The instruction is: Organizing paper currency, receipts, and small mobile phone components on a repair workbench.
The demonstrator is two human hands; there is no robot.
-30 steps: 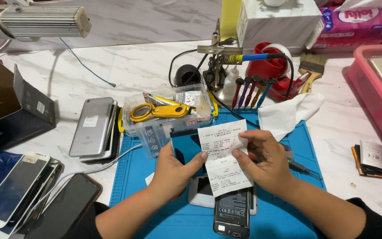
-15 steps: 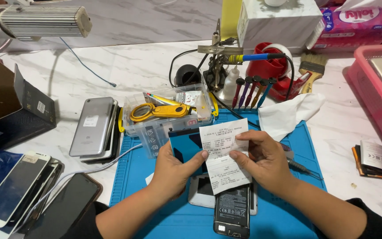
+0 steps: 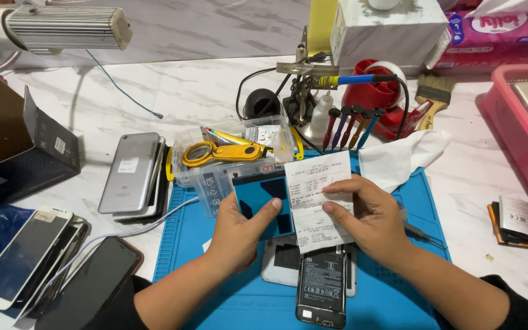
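— So, what has the person got hold of?

— The left hand [image 3: 238,229] is closed around a flat blue-and-black card [image 3: 263,203], thumb across its lower face, fingers behind. The right hand [image 3: 368,219] pinches a white paper slip [image 3: 320,198] between thumb and fingers, holding it upright just beside the card, the two edges touching or overlapping.

— And where is all that?

— Above a blue work mat [image 3: 398,293], near its middle. Right under the slip lies an opened phone [image 3: 321,287] with its black battery showing, resting partly on a second, paler phone back [image 3: 280,263].

— What sits around them?

— Behind the card, a clear plastic box [image 3: 215,174] holds a yellow tool [image 3: 221,153]. To the right of it a row of screwdrivers [image 3: 346,125] stands upright, with a soldering iron [image 3: 343,79] on a stand above them. A crumpled white tissue [image 3: 398,159] lies at the mat's far right corner. Left of the mat lies a silver phone [image 3: 131,172] face down on a stack, and nearer the person several more phones [image 3: 22,260] lie on the marble table [image 3: 184,91]. A pink basket [image 3: 511,122] stands at the right edge.
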